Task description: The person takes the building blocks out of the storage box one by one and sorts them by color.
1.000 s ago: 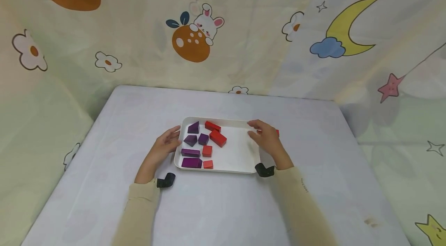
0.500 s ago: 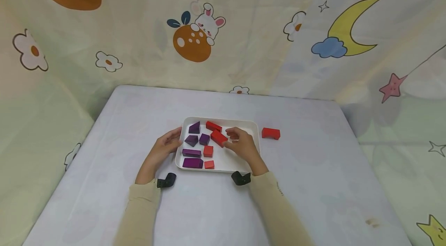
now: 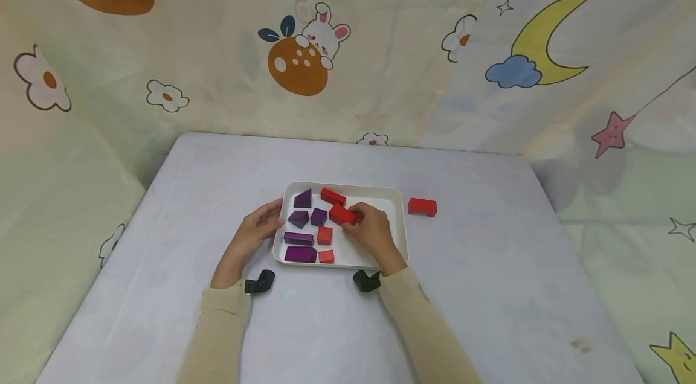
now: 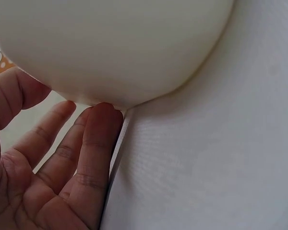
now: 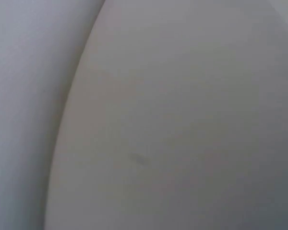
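Note:
A white tray (image 3: pixel 356 256) lies on the table, with purple and red blocks in its left and middle parts. My left hand (image 3: pixel 254 235) rests against the tray's left side. In the left wrist view its fingers (image 4: pixel 93 143) are fairly straight, their tips touching the tray's outer wall. Inside the tray, my right hand (image 3: pixel 376 233) pinches a red rectangular block (image 3: pixel 339 214) between thumb and fingers. Another red block (image 3: pixel 333 197) lies just behind it. The right wrist view is mostly filled by the tray's pale wall (image 5: pixel 173 120), with a sliver of finger at the upper right corner.
A red arch-shaped block (image 3: pixel 422 207) stands on the table to the right of the tray. Two small red blocks, one of them a cube (image 3: pixel 324 235), lie near the purple blocks (image 3: pixel 300 254). A patterned cloth (image 3: pixel 380 70) hangs behind the table.
My right hand has moved left from the tray's right rim and now grips the red rectangular block, which has turned slightly. The arch-shaped block has come into full view. My left hand stays put.

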`<state>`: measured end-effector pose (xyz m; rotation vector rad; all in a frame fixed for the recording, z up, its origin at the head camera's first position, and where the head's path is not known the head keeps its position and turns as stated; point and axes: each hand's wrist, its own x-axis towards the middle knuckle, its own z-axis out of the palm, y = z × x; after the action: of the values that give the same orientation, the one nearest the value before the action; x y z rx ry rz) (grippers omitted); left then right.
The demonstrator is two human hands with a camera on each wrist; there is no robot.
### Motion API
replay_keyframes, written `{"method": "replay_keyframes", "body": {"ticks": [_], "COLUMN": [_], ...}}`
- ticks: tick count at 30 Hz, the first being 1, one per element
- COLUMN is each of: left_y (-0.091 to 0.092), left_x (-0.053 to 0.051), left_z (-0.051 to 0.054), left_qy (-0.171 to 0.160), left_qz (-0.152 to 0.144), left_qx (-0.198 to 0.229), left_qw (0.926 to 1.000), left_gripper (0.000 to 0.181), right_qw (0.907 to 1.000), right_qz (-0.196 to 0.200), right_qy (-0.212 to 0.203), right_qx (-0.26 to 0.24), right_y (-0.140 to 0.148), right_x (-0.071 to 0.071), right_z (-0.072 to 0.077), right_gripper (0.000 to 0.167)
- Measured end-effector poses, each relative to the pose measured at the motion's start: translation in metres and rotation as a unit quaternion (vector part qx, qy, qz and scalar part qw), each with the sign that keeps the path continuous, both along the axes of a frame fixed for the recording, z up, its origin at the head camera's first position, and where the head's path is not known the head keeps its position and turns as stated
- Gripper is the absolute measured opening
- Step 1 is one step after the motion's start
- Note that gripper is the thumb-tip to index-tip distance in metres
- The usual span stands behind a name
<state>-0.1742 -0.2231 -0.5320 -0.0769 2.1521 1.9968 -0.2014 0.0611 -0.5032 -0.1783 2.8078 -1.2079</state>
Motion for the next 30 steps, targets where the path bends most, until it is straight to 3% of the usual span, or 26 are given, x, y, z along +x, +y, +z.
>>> {"method": "replay_keyframes", "body": {"ticks": [4,10,16,22,30], "left_y": [0.002,0.001,0.001,0.000,0.001], "left_x": [0.000,0.002,0.002,0.002,0.001], "left_z": [0.000,0.000,0.001,0.001,0.001], "left_qy": [0.004,-0.002,-0.007,-0.011,-0.012], "left_qz": [0.002,0.009,0.014,0.008,0.007], "left_qx": [-0.004,-0.010,-0.013,-0.007,-0.001], "left_qw": [1.0000,0.9999,0.9998,0.9999,0.9999], "left_gripper": [0.061,0.062,0.062,0.062,0.062], "right_qw": [0.9993,0.9916,0.9834,0.9888,0.9965], "right_qz": [0.009,0.054,0.089,0.096,0.043], "right_qy": [0.007,0.047,0.040,0.040,0.023], "right_qx": [-0.037,-0.108,-0.153,-0.107,-0.068], "right_y": [0.017,0.061,0.115,0.166,0.220], "right_x": [0.006,0.012,0.009,0.000,-0.017], "right_z": [0.006,0.015,0.023,0.030,0.028], "right_gripper": [0.034,0.036,0.039,0.042,0.044]}}
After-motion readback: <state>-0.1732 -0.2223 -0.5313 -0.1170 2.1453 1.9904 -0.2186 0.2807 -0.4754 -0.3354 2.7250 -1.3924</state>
